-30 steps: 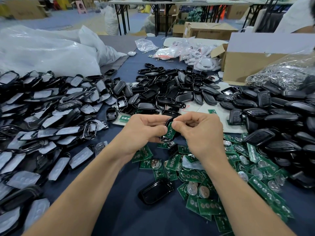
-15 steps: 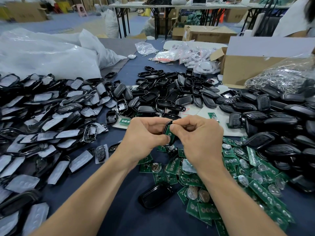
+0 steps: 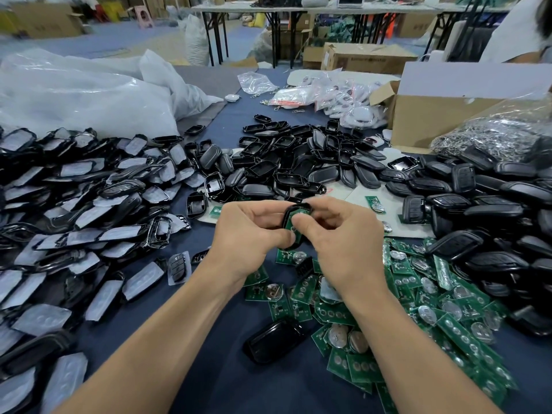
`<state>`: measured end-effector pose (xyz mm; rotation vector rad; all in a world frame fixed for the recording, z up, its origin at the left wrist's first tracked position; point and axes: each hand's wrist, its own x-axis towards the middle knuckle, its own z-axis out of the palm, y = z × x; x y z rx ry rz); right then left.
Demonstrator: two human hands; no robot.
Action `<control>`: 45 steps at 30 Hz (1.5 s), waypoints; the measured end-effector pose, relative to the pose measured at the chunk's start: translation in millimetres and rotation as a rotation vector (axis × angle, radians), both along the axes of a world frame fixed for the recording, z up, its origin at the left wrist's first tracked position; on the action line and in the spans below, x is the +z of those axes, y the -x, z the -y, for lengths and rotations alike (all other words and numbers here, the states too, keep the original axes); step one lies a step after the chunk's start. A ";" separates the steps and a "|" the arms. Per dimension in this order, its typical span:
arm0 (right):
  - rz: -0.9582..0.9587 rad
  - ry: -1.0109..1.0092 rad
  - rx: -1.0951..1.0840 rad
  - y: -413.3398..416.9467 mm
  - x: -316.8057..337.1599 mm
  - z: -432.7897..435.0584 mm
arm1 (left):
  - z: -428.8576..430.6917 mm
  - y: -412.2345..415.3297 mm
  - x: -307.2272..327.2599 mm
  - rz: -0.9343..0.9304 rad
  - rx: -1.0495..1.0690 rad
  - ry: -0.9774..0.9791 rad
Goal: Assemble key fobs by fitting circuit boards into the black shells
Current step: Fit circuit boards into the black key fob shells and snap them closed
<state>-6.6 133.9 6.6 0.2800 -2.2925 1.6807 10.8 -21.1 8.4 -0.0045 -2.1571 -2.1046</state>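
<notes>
While a heap of black parts under pale film (image 3: 89, 204) covers the left of the blue table (image 3: 215, 383), with a white plastic bag (image 3: 89, 94) behind it, my left hand (image 3: 251, 234) grips one black shell (image 3: 299, 208) above the table's middle, thumb and curled fingers closed on its left edge. A green circuit board (image 3: 289, 223) lies inside that shell. My right hand (image 3: 343, 237) pinches the shell's right side, its thumb pressing on the board. Below my hands a loose shell (image 3: 274, 339) lies on the cloth, just beside a spread of green boards (image 3: 418, 294). Further right sits a heap of black fobs (image 3: 493, 210), and behind it a cardboard box (image 3: 433, 115).
</notes>
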 end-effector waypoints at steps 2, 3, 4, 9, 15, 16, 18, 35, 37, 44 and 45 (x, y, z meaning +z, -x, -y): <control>0.022 0.000 0.043 1.0 -0.8 0.2 | 1.2 0.4 -0.3 -0.010 -0.012 -0.003; 0.037 0.020 0.053 2.6 -2.2 -0.6 | 1.3 0.1 0.0 -0.016 -0.022 -0.001; 0.061 0.049 0.059 4.3 -3.5 -1.7 | 1.1 -0.2 0.4 -0.026 -0.035 0.007; 0.209 0.180 0.026 10.3 -6.7 -7.6 | -4.1 -0.3 0.6 0.021 -0.076 0.075; 0.243 0.222 0.040 9.0 -6.1 -7.5 | -3.9 -1.2 0.1 0.096 -0.150 0.048; 0.230 0.185 0.045 8.8 -6.0 -6.9 | -3.6 -1.1 0.1 0.100 -0.145 0.039; 0.189 0.132 0.069 7.0 -4.4 -5.2 | -3.4 -0.7 -0.3 0.101 -0.129 0.033; 0.155 -0.001 0.115 -0.8 2.8 0.6 | 4.7 3.6 5.5 0.023 0.055 0.106; 0.141 -0.067 0.136 -3.2 1.8 3.8 | 20.4 6.7 14.3 0.038 0.231 -0.040; 0.103 -0.352 0.295 3.4 17.4 71.4 | 92.4 6.5 32.1 0.034 0.681 -0.548; 0.100 -0.387 0.323 6.9 20.2 86.9 | 97.4 5.4 33.1 0.016 0.729 -0.604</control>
